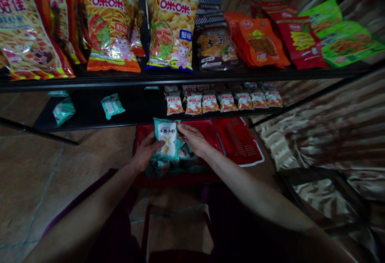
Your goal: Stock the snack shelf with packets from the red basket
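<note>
Dim light falls on a tiled floor (96, 146) and a pale, wavy curtain (331, 106) at the right, with a black rack of two shelves across the far side. The teal-and-white packet (167, 138) is upright above the near red basket (215, 136), just on the near side of the lower shelf (144, 108). The left hand (147, 150) is clamped on its left side, thumb across the front; the right hand (194, 137) is at its right edge, though in this gloom I cannot tell whether those fingers pinch it or only touch it. The step in hand looks like handling one packet between basket and shelf, and the next move would call for a light grip that does not crush the bag.

More teal packets (162, 168) lie in the basket below. On the lower shelf, two loose teal packets show clearly at the left, while small white-and-orange packets (210, 102) line the right. The upper shelf (168, 79), full of large snack bags (112, 30), overhangs the lower one and limits headroom; a second red basket (240, 138) sits just to the right
</note>
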